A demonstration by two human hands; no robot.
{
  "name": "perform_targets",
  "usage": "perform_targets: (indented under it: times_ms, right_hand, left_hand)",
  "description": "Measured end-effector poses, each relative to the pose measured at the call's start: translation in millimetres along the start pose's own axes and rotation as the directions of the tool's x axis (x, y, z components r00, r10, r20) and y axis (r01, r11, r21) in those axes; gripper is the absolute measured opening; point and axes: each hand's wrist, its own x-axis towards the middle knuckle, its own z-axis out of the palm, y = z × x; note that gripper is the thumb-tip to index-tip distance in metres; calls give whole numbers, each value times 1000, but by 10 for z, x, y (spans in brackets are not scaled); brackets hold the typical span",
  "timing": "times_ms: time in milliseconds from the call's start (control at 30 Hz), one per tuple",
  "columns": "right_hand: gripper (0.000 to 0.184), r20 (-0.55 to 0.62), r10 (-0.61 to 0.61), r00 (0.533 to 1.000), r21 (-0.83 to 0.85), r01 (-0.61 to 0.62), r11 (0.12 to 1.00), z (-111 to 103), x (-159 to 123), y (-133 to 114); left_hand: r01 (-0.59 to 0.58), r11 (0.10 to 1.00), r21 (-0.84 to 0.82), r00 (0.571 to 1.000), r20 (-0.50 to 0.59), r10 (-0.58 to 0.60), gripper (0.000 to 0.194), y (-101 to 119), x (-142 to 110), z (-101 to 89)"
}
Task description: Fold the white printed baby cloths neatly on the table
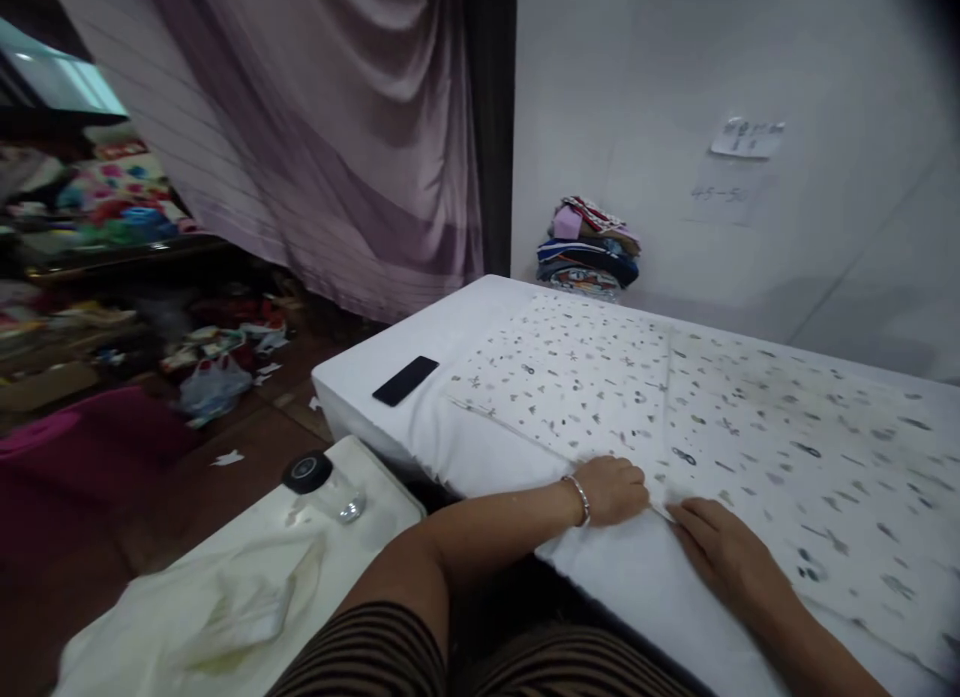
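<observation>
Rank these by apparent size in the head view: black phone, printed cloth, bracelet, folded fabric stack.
1. Printed cloth
2. Folded fabric stack
3. Black phone
4. Bracelet
Apparent size only; the stack sits farther away.

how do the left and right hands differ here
The left hand has a bracelet at its wrist; the right hand shows none. The left hand's fingers are curled under, while the right hand's look straighter, pointing toward the left hand. Both are at the near edge of the patterned cloth.

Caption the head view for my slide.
Left hand and right hand at the near edge of white printed cloth, black rectangular phone lying farther left.
</observation>
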Motion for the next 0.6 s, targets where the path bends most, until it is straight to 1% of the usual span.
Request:
perform_targets:
  times_ms: [133,233,367,433,467,500,533,567,600]
  right_hand:
    - [31,-49,-26,998,5,26,1000,94,-40,72]
    - [29,-76,-60,995,11,61,998,136,-59,140]
    - [33,-91,-91,992,10,92,996,194,-36,191]
    - [35,-107,-88,990,-4,88,996,248,-15,199]
    - [36,-105,-86,991,-6,86,996,278,-1,201]
    - [36,-100,-84,991,-2,84,996,307,15,199]
    - [37,-96,-82,992,5,83,997,335,36,195]
    - [37,-90,-78,993,15,80,997,358,61,188]
    - [37,-85,-76,994,26,78,997,375,90,178]
  left_hand:
    - [-4,999,-45,1000,-10,3,27,-34,-34,5]
    - [29,996,-87,1000,4,-29,26,-125,-126,-8]
    - [145,985,-93,989,36,-142,28,-359,-379,-101]
    - [267,960,-78,963,58,-263,27,-539,-573,-200]
    - [354,933,-63,934,67,-350,26,-646,-688,-263]
    - [454,890,-47,890,70,-450,24,-762,-811,-332]
    - [554,832,-30,831,65,-552,22,-887,-942,-407]
    - [654,756,-16,756,48,-653,21,-1015,-1076,-482]
    - [744,668,-12,668,24,-743,21,-1143,-1211,-555]
